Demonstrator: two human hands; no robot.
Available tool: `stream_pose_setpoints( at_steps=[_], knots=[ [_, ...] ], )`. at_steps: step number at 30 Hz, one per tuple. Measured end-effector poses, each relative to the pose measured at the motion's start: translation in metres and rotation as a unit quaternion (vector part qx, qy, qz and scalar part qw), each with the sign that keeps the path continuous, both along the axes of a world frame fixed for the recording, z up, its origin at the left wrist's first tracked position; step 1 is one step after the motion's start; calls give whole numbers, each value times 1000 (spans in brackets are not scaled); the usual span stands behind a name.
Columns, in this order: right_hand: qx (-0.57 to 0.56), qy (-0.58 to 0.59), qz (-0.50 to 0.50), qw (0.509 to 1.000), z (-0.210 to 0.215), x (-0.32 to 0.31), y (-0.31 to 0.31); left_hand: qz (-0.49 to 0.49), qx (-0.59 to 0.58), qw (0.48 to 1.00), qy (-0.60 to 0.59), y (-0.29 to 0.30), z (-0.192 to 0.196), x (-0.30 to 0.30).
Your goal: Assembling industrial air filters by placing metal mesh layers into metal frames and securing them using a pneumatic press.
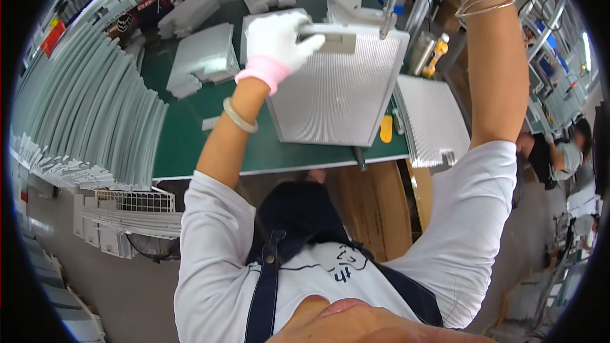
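My left hand (277, 41), in a white glove with a pink cuff, grips the top left edge of a flat metal mesh filter panel (337, 98) lying on the green table (190, 133). A metal handle plate (333, 41) sits on the panel's upper part, right by my gloved fingers. A thin metal rod (389, 9) comes down onto the panel's top right corner. My right arm (492, 57), with wire bangles at the wrist, reaches up past the top edge of the picture; its hand is out of view.
Grey metal frames (95, 114) fan out in a long row at the left. More mesh panels (432, 121) are stacked right of the one I hold. Folded metal parts (203, 57) lie at the table's back. A yellow bottle (437, 54) stands beyond. Another person (559, 152) sits at the right.
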State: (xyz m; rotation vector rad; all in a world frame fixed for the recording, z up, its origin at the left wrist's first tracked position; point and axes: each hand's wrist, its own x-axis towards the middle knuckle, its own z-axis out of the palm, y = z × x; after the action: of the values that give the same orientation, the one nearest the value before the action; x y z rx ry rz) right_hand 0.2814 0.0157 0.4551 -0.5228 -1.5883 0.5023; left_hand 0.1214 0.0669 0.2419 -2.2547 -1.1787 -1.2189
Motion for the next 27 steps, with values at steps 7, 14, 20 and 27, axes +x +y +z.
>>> stream_pose_setpoints(
  at_steps=[7, 14, 20, 27],
  knots=[
    [72, 47, 57, 995, 15, -22, 19, 26, -67, 997, 9, -9, 10, -5],
    [86, 54, 52, 993, 6, -24, 48, 10, -74, 997, 7, -7, 11, -4],
    [51, 80, 47, 994, -3, -32, 45, 16, -45, 999, 14, -4, 7, -7],
    [-8, 95, 66, 993, 19, -15, 63, 2, -78, 997, 3, -8, 12, -4]
  ],
)
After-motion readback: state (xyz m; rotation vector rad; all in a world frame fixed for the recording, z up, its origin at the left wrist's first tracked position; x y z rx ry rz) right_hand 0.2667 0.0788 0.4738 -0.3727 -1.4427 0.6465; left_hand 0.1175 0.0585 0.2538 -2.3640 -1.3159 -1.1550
